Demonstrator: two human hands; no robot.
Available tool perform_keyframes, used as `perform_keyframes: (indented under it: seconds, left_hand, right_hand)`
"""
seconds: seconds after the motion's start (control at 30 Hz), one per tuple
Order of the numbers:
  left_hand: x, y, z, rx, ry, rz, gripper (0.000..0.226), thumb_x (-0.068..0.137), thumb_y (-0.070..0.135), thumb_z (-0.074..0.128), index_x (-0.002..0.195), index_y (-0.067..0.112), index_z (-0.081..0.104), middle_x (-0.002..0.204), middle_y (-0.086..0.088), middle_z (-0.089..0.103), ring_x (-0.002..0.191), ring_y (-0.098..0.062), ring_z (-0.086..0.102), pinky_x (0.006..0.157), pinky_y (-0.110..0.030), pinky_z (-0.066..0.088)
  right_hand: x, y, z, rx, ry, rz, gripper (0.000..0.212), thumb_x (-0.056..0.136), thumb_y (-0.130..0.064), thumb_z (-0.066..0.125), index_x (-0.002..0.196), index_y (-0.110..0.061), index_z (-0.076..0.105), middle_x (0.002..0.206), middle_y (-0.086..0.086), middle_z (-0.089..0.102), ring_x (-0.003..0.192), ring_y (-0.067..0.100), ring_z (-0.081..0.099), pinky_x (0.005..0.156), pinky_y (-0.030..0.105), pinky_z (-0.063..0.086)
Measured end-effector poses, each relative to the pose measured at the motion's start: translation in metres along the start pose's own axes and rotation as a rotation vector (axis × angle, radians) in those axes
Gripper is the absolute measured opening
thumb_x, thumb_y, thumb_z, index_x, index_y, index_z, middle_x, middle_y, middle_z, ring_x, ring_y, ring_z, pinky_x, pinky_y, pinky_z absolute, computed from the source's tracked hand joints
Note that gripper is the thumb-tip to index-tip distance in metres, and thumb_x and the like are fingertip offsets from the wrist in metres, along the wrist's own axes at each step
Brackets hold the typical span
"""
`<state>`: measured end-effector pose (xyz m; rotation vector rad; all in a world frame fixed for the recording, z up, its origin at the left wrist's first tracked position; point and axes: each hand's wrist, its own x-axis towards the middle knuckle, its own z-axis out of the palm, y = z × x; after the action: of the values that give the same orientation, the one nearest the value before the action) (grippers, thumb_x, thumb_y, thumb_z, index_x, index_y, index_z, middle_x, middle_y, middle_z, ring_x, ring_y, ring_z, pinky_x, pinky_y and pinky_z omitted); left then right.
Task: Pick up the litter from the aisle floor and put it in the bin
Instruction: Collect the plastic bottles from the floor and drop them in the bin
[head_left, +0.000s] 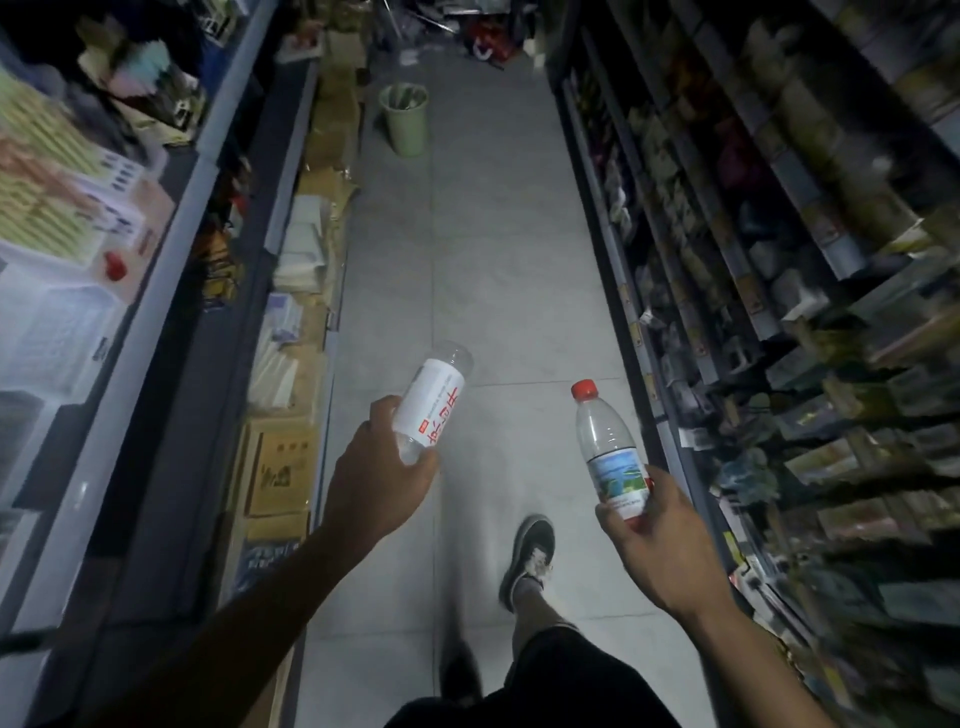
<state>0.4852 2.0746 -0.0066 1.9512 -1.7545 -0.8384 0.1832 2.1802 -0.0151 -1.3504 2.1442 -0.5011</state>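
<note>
My left hand (382, 467) grips a clear plastic bottle with a white label and red lettering (432, 402), its base pointing away from me. My right hand (657, 535) holds a second clear bottle (613, 449) by its lower end; it has a red cap and a blue-green label and stands nearly upright. A pale green bin (406, 122) stands on the grey tiled aisle floor far ahead, beside the left shelving, with some paper inside it.
Stocked shelves line both sides of the narrow aisle. Cardboard boxes and stacked paper (301, 332) sit along the left shelf base. My shoe (527, 561) steps on the tiles below. Bags and clutter (483, 36) lie at the far end beyond the bin.
</note>
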Motion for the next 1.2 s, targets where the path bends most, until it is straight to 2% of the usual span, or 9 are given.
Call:
perform_keyframes:
  seconds: [0.1, 0.17, 0.3, 0.5, 0.7, 0.8, 0.93, 1.1, 1.2]
  left_hand:
    - [0.047, 0.022, 0.011, 0.017, 0.006, -0.003, 0.077, 0.079, 0.041, 0.082, 0.139, 0.03, 0.036, 0.13, 0.001, 0.058, 0.107, -0.021, 0.063, 0.083, -0.042, 0.061]
    - [0.074, 0.035, 0.016, 0.036, 0.028, 0.01, 0.073, 0.08, 0.036, 0.082, 0.138, 0.023, 0.039, 0.128, -0.002, 0.059, 0.11, -0.022, 0.064, 0.085, -0.038, 0.059]
    - [0.122, 0.059, 0.024, 0.086, 0.068, 0.008, 0.068, 0.082, 0.038, 0.076, 0.137, 0.021, 0.04, 0.125, -0.003, 0.062, 0.108, -0.022, 0.066, 0.079, -0.028, 0.057]
    - [0.185, 0.081, 0.031, 0.103, 0.093, -0.071, 0.073, 0.083, 0.041, 0.076, 0.14, 0.028, 0.031, 0.129, -0.005, 0.06, 0.106, -0.025, 0.066, 0.076, -0.032, 0.06]
    - [0.267, 0.084, 0.025, 0.096, 0.13, -0.129, 0.075, 0.083, 0.039, 0.078, 0.142, 0.026, 0.033, 0.127, -0.004, 0.061, 0.105, -0.023, 0.066, 0.071, -0.024, 0.055]
    - [0.323, 0.09, 0.021, 0.074, 0.123, -0.115, 0.075, 0.083, 0.038, 0.078, 0.142, 0.026, 0.033, 0.13, -0.003, 0.059, 0.11, -0.024, 0.065, 0.074, -0.023, 0.053]
    - [0.408, 0.098, 0.005, 0.052, 0.098, -0.112, 0.074, 0.082, 0.037, 0.078, 0.141, 0.023, 0.035, 0.127, -0.006, 0.062, 0.107, -0.024, 0.066, 0.072, -0.02, 0.049]
    - [0.522, 0.114, -0.019, 0.022, 0.1, -0.052, 0.073, 0.08, 0.042, 0.078, 0.139, 0.027, 0.039, 0.122, 0.0, 0.063, 0.093, -0.009, 0.059, 0.068, -0.017, 0.05]
    - [0.588, 0.128, -0.029, 0.025, 0.103, -0.018, 0.069, 0.079, 0.042, 0.077, 0.136, 0.029, 0.041, 0.118, 0.002, 0.063, 0.093, -0.015, 0.064, 0.065, -0.017, 0.047]
  right_hand:
    - [0.056, -0.005, -0.01, 0.021, 0.002, -0.001, 0.05, 0.078, -0.061, 0.06, 0.117, -0.034, 0.045, 0.1, -0.005, 0.062, 0.079, 0.015, 0.063, 0.07, 0.041, 0.056]
    - [0.097, -0.011, -0.018, 0.032, -0.003, -0.008, 0.052, 0.076, -0.062, 0.058, 0.118, -0.034, 0.045, 0.1, -0.006, 0.062, 0.081, 0.016, 0.063, 0.071, 0.041, 0.056]
    - [0.185, -0.032, -0.036, 0.042, -0.022, -0.041, 0.05, 0.076, -0.062, 0.06, 0.115, -0.035, 0.044, 0.1, -0.005, 0.063, 0.083, 0.019, 0.063, 0.073, 0.042, 0.056]
    - [0.31, -0.072, -0.051, 0.03, -0.051, -0.122, 0.054, 0.075, -0.065, 0.06, 0.116, -0.034, 0.045, 0.1, -0.003, 0.063, 0.084, 0.021, 0.064, 0.073, 0.044, 0.057]
    - [0.413, -0.124, -0.049, 0.02, -0.071, -0.148, 0.052, 0.074, -0.062, 0.061, 0.113, -0.032, 0.046, 0.097, -0.002, 0.064, 0.081, 0.021, 0.063, 0.072, 0.042, 0.056]
    - [0.467, -0.152, -0.04, 0.014, -0.069, -0.147, 0.049, 0.074, -0.063, 0.061, 0.111, -0.035, 0.046, 0.095, -0.004, 0.064, 0.078, 0.018, 0.064, 0.07, 0.042, 0.057]
    - [0.526, -0.188, -0.036, -0.026, -0.084, -0.13, 0.046, 0.081, -0.054, 0.066, 0.115, -0.031, 0.045, 0.099, -0.001, 0.064, 0.082, 0.021, 0.063, 0.068, 0.035, 0.05]
    - [0.594, -0.225, -0.034, -0.058, -0.05, -0.083, 0.042, 0.083, -0.05, 0.068, 0.11, -0.031, 0.042, 0.098, 0.002, 0.064, 0.079, 0.021, 0.062, 0.065, 0.032, 0.046]
    - [0.629, -0.239, -0.033, -0.055, -0.036, -0.041, 0.041, 0.083, -0.051, 0.068, 0.107, -0.033, 0.04, 0.097, 0.004, 0.064, 0.081, 0.024, 0.063, 0.067, 0.033, 0.047]
